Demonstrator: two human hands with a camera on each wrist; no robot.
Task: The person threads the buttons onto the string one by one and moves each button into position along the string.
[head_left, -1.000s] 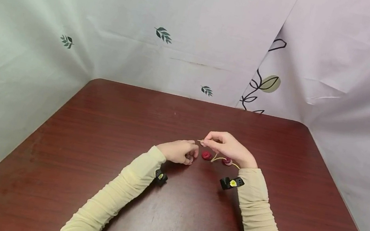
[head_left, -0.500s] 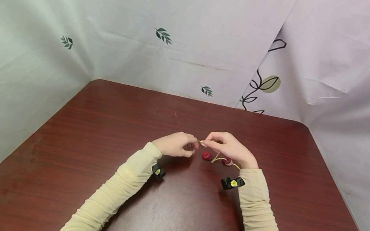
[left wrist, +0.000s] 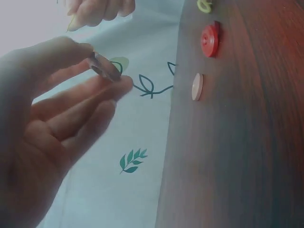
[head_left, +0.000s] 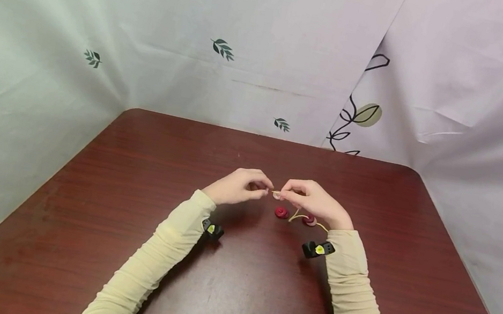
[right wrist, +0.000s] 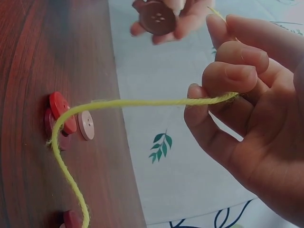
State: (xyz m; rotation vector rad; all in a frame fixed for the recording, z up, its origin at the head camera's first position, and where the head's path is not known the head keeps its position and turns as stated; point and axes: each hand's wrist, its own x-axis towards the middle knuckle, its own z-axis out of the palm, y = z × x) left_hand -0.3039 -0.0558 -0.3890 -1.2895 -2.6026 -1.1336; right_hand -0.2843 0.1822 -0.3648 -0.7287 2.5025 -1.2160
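A dark brown button (right wrist: 157, 18) with several holes is pinched between the thumb and fingers of my left hand (head_left: 241, 187), raised above the table. Facing it, my right hand (head_left: 315, 199) pinches one end of a yellow cord (right wrist: 133, 102) between thumb and forefinger, and a short tip sticks out toward the brown button. The cord also passes under the curled lower fingers and sags to the table. Below the hands lie a red button (right wrist: 61, 112), resting on a darker red one, and a pale pink button (right wrist: 86, 125). A small gap separates the hands.
More buttons (head_left: 309, 220), dark red and pale pink, lie beside the cord under the right wrist. The brown wood table (head_left: 102, 210) ends at a white curtain (head_left: 171, 74) printed with leaves. Each wrist wears a black camera band.
My left hand has risen from near the tabletop and moved up beside the right fingertips, its thumb and forefinger now brought together. The right hand has hardly moved.
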